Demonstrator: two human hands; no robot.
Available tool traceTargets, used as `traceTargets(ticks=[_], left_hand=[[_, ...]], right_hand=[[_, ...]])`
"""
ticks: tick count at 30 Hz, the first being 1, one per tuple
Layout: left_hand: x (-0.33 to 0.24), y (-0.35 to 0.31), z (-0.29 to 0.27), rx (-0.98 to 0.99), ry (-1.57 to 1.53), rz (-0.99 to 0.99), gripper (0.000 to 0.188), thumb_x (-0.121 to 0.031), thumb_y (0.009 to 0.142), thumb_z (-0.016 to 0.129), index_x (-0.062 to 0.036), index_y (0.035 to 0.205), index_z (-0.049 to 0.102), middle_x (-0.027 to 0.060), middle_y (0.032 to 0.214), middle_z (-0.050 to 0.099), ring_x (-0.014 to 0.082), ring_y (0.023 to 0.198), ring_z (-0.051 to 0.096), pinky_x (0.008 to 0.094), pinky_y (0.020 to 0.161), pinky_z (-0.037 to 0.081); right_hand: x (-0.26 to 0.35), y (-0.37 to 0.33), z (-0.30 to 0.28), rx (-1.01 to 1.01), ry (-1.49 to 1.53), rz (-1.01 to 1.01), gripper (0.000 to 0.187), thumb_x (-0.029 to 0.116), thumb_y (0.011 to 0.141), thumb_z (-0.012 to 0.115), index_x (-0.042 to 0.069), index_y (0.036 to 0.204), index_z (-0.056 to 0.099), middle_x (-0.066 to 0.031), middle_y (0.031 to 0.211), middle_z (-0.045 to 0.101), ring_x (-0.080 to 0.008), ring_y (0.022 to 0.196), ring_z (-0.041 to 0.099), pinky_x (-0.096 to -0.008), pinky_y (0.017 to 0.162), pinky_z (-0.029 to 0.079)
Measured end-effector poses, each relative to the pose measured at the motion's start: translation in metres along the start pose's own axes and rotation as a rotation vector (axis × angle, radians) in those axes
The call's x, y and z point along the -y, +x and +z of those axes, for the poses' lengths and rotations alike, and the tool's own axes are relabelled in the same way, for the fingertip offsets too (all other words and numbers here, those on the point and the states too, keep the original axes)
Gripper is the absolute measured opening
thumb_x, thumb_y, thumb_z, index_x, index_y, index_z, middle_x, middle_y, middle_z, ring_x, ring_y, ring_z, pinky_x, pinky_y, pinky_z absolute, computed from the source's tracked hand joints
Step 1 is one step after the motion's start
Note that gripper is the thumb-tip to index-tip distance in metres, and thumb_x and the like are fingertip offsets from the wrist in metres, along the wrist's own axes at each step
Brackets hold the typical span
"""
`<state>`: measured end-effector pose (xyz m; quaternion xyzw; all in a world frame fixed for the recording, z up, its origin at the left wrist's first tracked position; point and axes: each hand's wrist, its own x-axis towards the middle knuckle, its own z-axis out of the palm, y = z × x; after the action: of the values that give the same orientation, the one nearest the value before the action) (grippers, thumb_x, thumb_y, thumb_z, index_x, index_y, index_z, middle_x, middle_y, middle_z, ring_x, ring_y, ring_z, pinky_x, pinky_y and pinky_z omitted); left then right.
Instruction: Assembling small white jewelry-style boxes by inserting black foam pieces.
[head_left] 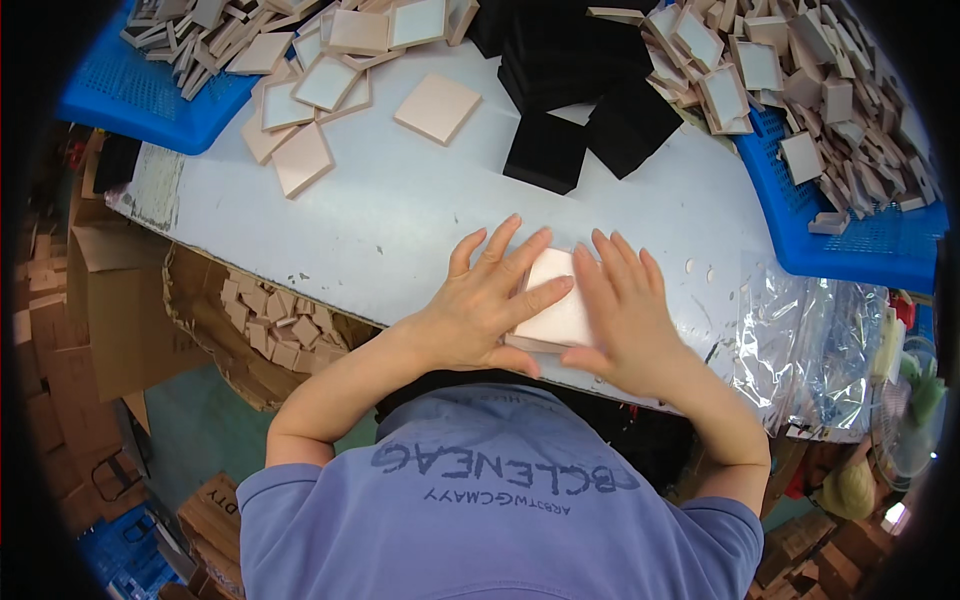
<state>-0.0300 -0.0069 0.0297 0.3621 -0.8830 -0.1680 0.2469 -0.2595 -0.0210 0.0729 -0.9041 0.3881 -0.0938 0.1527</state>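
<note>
A small pale pink square box sits at the table's near edge, between my two hands. My left hand has its fingers spread. Its index finger lies across the top of the box, and its thumb is by the near left corner. On the other side, my right hand lies along the right part of the box with its fingers stretched out and its thumb at the near edge. Neither hand is wrapped round the box. The box's right side is hidden under my right hand.
Beyond my hands lie a single pink square piece and black square boxes, stacked behind. Blue baskets at the left and right hold many pink box parts. Clear plastic bags lie right; a carton of pink pieces stands below left.
</note>
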Motion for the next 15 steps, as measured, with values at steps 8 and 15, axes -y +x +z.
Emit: traceTargets(ticks=[8,15], left_hand=[[0.133,0.063,-0.019,-0.410,-0.240,-0.299,0.065,-0.047,0.089,0.046,-0.0076,0.139,0.034,0.0260,0.143,0.026,0.0414,0.133,0.024,0.0532,0.103,0.018],[0.159,0.064,-0.012,0.002,0.421,-0.612,0.061,-0.041,0.083,0.057,-0.0202,0.137,0.039,0.0278,0.135,0.033,0.0387,0.125,0.031,0.0498,0.099,0.022]], right_hand=[[-0.052,0.088,-0.001,-0.462,0.091,-0.042,0.035,0.017,0.072,0.071,0.004,0.104,0.062,-0.0126,0.105,0.060,-0.0302,0.096,0.056,-0.0368,0.082,0.045],[-0.060,0.114,0.029,-0.253,-0.143,-0.050,0.011,0.014,0.072,0.070,0.007,0.078,0.064,-0.0039,0.080,0.060,-0.0222,0.075,0.061,-0.0332,0.060,0.049]])
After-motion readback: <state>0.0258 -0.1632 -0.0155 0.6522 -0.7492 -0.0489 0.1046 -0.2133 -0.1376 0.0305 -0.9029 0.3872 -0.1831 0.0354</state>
